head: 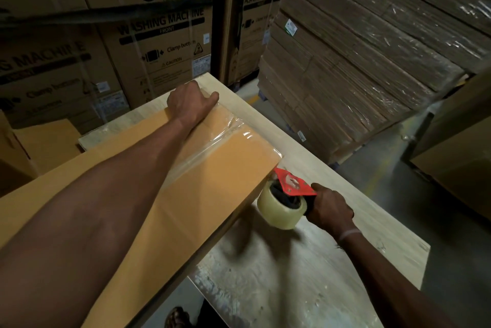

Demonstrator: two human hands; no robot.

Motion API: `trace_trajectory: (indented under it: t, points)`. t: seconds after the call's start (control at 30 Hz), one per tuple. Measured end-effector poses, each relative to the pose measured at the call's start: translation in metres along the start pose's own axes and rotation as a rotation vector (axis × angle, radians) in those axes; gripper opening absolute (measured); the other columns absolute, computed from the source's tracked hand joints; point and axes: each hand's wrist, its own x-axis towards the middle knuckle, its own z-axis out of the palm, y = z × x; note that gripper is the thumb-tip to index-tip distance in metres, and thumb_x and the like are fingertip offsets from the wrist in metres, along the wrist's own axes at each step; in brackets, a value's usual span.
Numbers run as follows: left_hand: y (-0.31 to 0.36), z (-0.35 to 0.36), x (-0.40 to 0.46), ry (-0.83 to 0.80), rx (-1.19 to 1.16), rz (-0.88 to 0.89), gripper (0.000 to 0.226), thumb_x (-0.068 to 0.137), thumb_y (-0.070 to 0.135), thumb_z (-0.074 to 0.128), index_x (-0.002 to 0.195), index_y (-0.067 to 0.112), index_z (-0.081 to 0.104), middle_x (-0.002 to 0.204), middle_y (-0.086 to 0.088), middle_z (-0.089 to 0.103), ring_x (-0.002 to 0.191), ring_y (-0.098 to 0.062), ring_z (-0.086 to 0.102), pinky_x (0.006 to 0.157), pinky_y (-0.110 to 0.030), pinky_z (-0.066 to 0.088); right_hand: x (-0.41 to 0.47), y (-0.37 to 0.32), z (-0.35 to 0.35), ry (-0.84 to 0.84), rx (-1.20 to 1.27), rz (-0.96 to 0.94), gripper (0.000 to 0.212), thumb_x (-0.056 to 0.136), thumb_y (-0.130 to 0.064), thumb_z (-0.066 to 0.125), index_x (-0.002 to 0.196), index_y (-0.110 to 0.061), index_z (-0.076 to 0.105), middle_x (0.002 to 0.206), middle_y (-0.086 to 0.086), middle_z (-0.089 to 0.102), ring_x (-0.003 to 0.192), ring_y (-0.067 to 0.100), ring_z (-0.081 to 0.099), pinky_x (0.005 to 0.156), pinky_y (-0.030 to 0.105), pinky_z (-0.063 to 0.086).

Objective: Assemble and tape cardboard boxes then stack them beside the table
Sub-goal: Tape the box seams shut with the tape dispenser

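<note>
A tan cardboard box (pixel 212 184) lies on the pale wooden table (pixel 305 261), its top seam covered by a strip of clear tape (pixel 212 139). My left hand (pixel 190 103) rests at the box's far end, fingers curled over the far edge, holding it down. My right hand (pixel 330 210) grips the handle of a red tape dispenser (pixel 287 200) with a clear tape roll. The dispenser's front touches the box's near right edge, just below the top corner.
Large printed washing machine cartons (pixel 159 35) stand behind the table. A wrapped pallet of flat cardboard sheets (pixel 358 75) rises at the right. More brown boxes sit at the left (pixel 39 147) and far right (pixel 457 157). A foot (pixel 178 318) shows below the table edge.
</note>
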Motion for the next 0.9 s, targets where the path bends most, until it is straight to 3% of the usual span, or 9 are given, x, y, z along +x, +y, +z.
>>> trace_trajectory:
  t: [0.1,0.3,0.4,0.47,0.5,0.57,0.67,0.8,0.9]
  points:
    - [0.000,-0.001,0.000,-0.001,-0.009,0.004,0.065,0.089,0.067,0.058,0.117,0.008,0.071,0.113,-0.018,0.072,0.106,-0.040,0.065,0.075,-0.038,0.038,-0.004,0.006,0.001,0.008,-0.055,0.003,0.018,0.083,-0.021,0.070,0.085,-0.015,0.053,0.067,-0.002,0.054,0.071,0.036,0.065,0.051,0.030,0.028]
    - [-0.001,-0.002,-0.002,-0.026,-0.030,-0.001,0.071,0.091,0.070,0.055,0.125,0.009,0.067,0.121,-0.018,0.069,0.112,-0.039,0.064,0.080,-0.041,0.041,-0.015,0.038,0.025,0.071,0.135,0.070,0.015,0.077,-0.024,0.077,0.087,-0.018,0.068,0.073,0.004,0.072,0.063,0.033,0.066,0.052,0.037,0.051]
    - [0.001,-0.003,-0.004,-0.055,-0.036,0.000,0.071,0.094,0.069,0.052,0.131,0.009,0.061,0.127,-0.018,0.067,0.117,-0.039,0.061,0.089,-0.044,0.046,-0.028,0.044,0.028,0.118,0.363,0.164,0.011,0.079,-0.012,0.075,0.073,-0.013,0.065,0.058,0.000,0.064,0.054,0.029,0.059,0.050,0.028,0.038]
    - [0.002,-0.005,-0.002,-0.074,-0.035,-0.023,0.069,0.094,0.066,0.052,0.135,0.010,0.059,0.130,-0.018,0.065,0.120,-0.039,0.060,0.091,-0.045,0.046,-0.032,0.042,0.023,0.141,0.566,0.265,0.019,0.075,-0.017,0.068,0.068,-0.001,0.063,0.050,0.005,0.054,0.050,0.033,0.047,0.052,0.035,0.033]
    - [0.002,-0.006,0.000,-0.087,-0.035,-0.043,0.067,0.094,0.063,0.053,0.135,0.011,0.058,0.131,-0.017,0.065,0.121,-0.038,0.060,0.091,-0.044,0.046,-0.035,0.035,0.015,0.151,0.705,0.304,0.021,0.075,-0.018,0.067,0.075,0.003,0.066,0.050,0.008,0.048,0.050,0.030,0.039,0.052,0.042,0.031]
    - [0.006,-0.009,0.004,-0.113,-0.053,-0.092,0.059,0.093,0.056,0.056,0.131,0.012,0.061,0.129,-0.015,0.066,0.120,-0.037,0.061,0.086,-0.041,0.045,-0.038,0.013,-0.008,0.143,0.986,0.332,0.009,0.088,-0.005,0.068,0.094,-0.003,0.074,0.058,0.010,0.042,0.054,0.024,0.032,0.050,0.041,0.029]
    - [0.013,-0.013,0.011,-0.163,-0.110,-0.187,0.046,0.087,0.047,0.062,0.117,0.013,0.068,0.122,-0.013,0.069,0.111,-0.035,0.065,0.081,-0.038,0.042,-0.031,-0.021,-0.048,0.162,1.232,0.273,0.017,0.097,0.003,0.063,0.090,-0.013,0.067,0.062,0.011,0.048,0.048,0.019,0.040,0.045,0.027,0.037]
    - [0.021,-0.016,0.020,-0.208,-0.149,-0.295,0.042,0.081,0.037,0.063,0.114,0.013,0.070,0.120,-0.011,0.070,0.109,-0.034,0.065,0.082,-0.039,0.044,-0.005,-0.064,-0.082,0.209,1.444,0.177,0.008,0.095,0.005,0.065,0.089,0.000,0.064,0.063,0.011,0.054,0.051,0.019,0.052,0.050,0.029,0.045]
    - [0.023,-0.012,0.023,-0.189,-0.115,-0.299,0.036,0.087,0.033,0.064,0.116,0.012,0.070,0.122,-0.013,0.070,0.112,-0.035,0.065,0.085,-0.038,0.045,0.014,-0.095,-0.095,0.215,1.493,0.099,0.005,0.086,0.000,0.072,0.088,0.002,0.069,0.067,0.011,0.060,0.059,0.021,0.056,0.055,0.029,0.051]
